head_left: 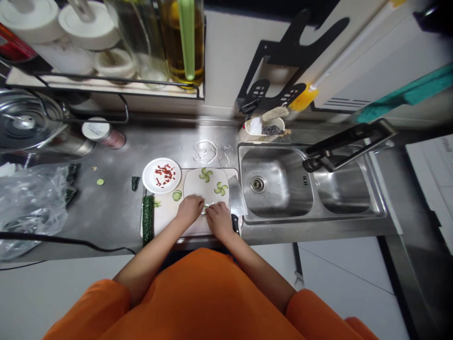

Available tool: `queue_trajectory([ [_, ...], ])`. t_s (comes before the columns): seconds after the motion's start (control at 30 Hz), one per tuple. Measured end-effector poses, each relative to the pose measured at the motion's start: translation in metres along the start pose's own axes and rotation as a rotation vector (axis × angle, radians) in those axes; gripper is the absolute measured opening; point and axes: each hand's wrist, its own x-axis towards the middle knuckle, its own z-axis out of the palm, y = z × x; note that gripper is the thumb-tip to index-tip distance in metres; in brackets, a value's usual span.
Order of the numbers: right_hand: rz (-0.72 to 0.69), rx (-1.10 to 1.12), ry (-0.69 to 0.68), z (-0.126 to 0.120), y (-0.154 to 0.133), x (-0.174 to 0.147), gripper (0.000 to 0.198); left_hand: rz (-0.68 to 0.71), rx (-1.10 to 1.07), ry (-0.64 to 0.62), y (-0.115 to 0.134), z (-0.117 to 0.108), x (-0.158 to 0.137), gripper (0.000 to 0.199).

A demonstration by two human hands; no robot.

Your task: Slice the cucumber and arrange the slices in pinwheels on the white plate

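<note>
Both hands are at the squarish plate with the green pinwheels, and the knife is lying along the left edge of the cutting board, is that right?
Not quite: the head view shows the knife lying along the right edge of the cutting board. The left hand and right hand are indeed at the squarish plate with the green pinwheels.

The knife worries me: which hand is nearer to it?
Right. The right hand is just left of the knife; the left hand is farther left, beyond the right hand.
</note>
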Motion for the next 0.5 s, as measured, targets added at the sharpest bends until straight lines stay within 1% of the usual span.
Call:
queue_trajectory([
  [0.33, -0.018, -0.045, 0.070, -0.0015, 0.0046, 0.0006, 0.016, -0.012, 0.017, 0.009, 0.0044, -0.0004, -0.0022, 0.025],
  [0.5, -0.010, -0.050, 0.074, -0.0011, 0.0046, -0.0007, 0.017, -0.003, -0.011, 0.013, 0.0040, 0.0015, -0.0014, 0.025],
])
